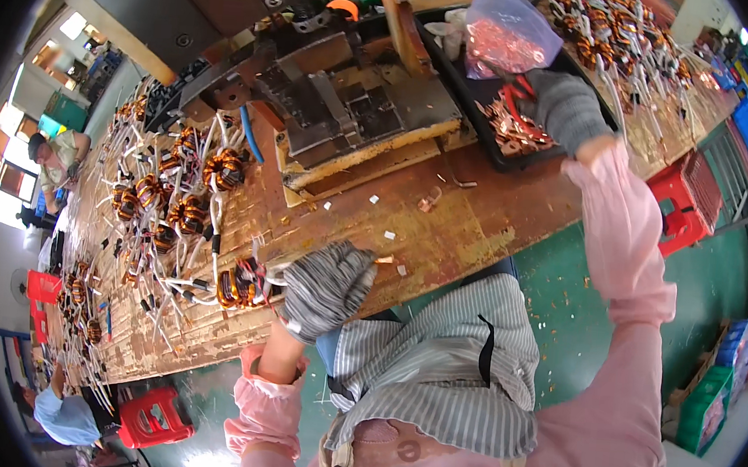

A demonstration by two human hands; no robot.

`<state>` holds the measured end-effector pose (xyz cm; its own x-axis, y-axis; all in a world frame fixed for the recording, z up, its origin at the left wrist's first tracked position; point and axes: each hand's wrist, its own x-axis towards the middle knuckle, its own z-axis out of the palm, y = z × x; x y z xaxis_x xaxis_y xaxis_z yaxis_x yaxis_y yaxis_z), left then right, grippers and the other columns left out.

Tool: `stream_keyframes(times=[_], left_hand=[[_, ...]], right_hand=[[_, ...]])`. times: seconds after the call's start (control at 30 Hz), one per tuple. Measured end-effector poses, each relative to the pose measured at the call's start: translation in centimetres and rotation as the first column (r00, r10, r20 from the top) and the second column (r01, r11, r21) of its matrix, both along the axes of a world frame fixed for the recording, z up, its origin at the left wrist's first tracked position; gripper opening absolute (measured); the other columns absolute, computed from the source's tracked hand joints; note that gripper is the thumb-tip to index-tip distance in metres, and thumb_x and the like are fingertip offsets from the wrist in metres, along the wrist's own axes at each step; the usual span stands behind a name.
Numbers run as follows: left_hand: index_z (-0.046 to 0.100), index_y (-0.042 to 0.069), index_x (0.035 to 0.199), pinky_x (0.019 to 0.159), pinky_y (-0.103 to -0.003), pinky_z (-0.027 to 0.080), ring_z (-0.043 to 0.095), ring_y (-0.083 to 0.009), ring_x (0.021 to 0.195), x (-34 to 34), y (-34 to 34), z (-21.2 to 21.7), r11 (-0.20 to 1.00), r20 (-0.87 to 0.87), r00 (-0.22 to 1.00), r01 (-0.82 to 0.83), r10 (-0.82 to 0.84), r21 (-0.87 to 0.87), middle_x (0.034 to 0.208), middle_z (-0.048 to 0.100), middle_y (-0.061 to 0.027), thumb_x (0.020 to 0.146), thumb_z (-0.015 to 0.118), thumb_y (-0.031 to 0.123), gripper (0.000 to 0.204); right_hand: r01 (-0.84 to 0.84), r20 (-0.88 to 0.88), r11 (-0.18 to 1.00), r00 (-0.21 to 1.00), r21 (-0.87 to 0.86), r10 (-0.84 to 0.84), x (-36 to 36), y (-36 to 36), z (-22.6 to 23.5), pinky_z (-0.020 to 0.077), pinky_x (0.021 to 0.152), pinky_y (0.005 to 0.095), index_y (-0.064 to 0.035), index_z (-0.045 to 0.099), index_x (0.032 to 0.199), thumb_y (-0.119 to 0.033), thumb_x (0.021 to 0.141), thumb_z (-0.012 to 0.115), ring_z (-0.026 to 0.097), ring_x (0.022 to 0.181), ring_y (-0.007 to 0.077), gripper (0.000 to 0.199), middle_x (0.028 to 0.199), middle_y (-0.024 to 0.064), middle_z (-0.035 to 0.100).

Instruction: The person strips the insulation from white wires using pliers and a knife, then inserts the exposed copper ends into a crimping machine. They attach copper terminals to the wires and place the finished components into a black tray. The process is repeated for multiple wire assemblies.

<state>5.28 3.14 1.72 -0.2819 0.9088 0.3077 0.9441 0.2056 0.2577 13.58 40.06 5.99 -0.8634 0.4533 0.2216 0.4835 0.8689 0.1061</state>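
Note:
My left hand (327, 290), in a grey striped glove, is closed round the white cable of a copper-wound ring coil (236, 286) near the table's front edge. A copper-coloured end (385, 260) pokes out past its fingers on the right. Out to the right, my right hand (568, 108) wears a grey glove and reaches over a black tray (504, 163). It is closed on a red-handled tool (514, 100) that looks like pliers; the fingers hide part of it. Loose copper terminals (518, 136) lie below that hand in the tray.
A press machine with a metal die (340, 112) stands between my hands at the back. A clear bag of copper parts (513, 34) sits in the tray. Several wound coils (187, 214) cover the left table. Red stools (153, 418) and other people (63, 161) are farther off.

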Motion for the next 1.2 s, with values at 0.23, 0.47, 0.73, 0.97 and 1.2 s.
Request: stream_keyframes(times=[0.23, 0.47, 0.73, 0.97, 1.2], left_hand=[[0.062, 0.013, 0.097, 0.065, -0.037, 0.046, 0.057, -0.0279, 0.076, -1.4, 0.4, 0.0, 0.994, -0.115, 0.993, -0.004, -0.008, -0.108, 0.085, 0.058, -0.0085, 0.074, 0.061, 0.023, 0.025], [0.058, 0.018, 0.111, 0.074, -0.037, 0.047, 0.056, -0.0303, 0.085, -2.8, -2.5, -0.4, 0.942, 0.096, 0.977, -0.155, 0.191, -0.296, 0.095, 0.059, -0.0122, 0.071, 0.061, 0.020, 0.040], [0.063, 0.016, 0.100, 0.068, -0.033, 0.048, 0.061, -0.0259, 0.081, -3.5, -2.2, -1.0, 0.953, 0.253, 0.939, -0.172, 0.235, -0.248, 0.092, 0.062, -0.0094, 0.074, 0.064, 0.034, 0.032], [0.061, 0.012, 0.098, 0.065, -0.037, 0.047, 0.060, -0.0269, 0.075, -3.0, -2.3, -0.3, 0.958, -0.031, 0.988, -0.157, 0.154, -0.238, 0.086, 0.061, -0.0085, 0.074, 0.062, 0.035, 0.033], [0.061, 0.012, 0.091, 0.062, -0.040, 0.043, 0.057, -0.0268, 0.075, -2.6, -3.0, -2.4, 0.954, -0.120, 0.985, -0.149, 0.121, -0.260, 0.080, 0.056, -0.0078, 0.074, 0.058, 0.043, 0.036]], right_hand=[[-0.103, -0.119, 0.995, 0.988, -0.015, 0.100, -15.2, 6.8, -2.1, 0.0475, 0.068, 0.0398, -0.0071, 0.058, 0.091, -0.031, 0.077, 0.057, 0.059, 0.075, 0.0312, 0.028, 0.082, 0.0128, 0.062], [-0.105, -0.351, 0.982, 0.935, -0.155, 0.044, -16.0, 7.5, -5.2, 0.0473, 0.071, 0.0358, -0.0070, 0.059, 0.094, -0.024, 0.079, 0.058, 0.060, 0.079, 0.0260, 0.023, 0.087, 0.0100, 0.063], [-0.363, -0.615, 0.852, 0.786, -0.377, 0.063, -3.0, -2.7, -3.9, 0.0472, 0.075, 0.0313, -0.0068, 0.061, 0.097, -0.016, 0.081, 0.059, 0.060, 0.084, 0.0201, 0.018, 0.092, 0.0067, 0.063], [-0.648, -0.446, 0.623, 0.758, -0.437, 0.476, 2.6, -11.7, -2.2, 0.0474, 0.070, 0.0265, -0.0030, 0.061, 0.095, -0.017, 0.083, 0.059, 0.060, 0.080, 0.0151, 0.019, 0.088, 0.0077, 0.063], [-0.526, -0.545, -0.144, 0.792, -0.838, 0.275, -4.0, -19.9, 1.4, 0.0461, 0.078, 0.0241, 0.0018, 0.050, 0.115, -0.022, 0.090, 0.049, 0.055, 0.096, 0.0144, 0.035, 0.101, 0.0087, 0.060]])
